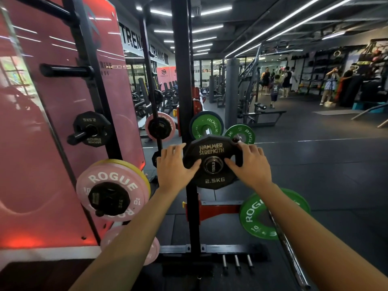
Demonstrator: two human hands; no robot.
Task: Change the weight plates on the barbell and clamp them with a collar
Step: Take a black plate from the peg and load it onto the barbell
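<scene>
The red wall panel fills my left view; its lettering is too blurred to read. Beyond it, a wall sign shows "TREN…" and "TRAINING". The black rack upright runs top to bottom through centre frame. On the left storage pegs I see a pink plate marked "ROGUE" and "10", with a small black plate on its face, and higher up a black plate marked "2.5KG". At lower right a green plate reads "ROGUE" and "10", beside a bare steel bar. Two smaller green "ROGUE" plates sit behind my hands.

The black 2.5 kg plate reads "HAMMER STRENGTH" and "2.5KG". It is seated on the barbell sleeve, whose end cap reads "1500LB".

My left hand grips the plate's left edge, thumb on its face. My right hand grips the right edge likewise.
</scene>
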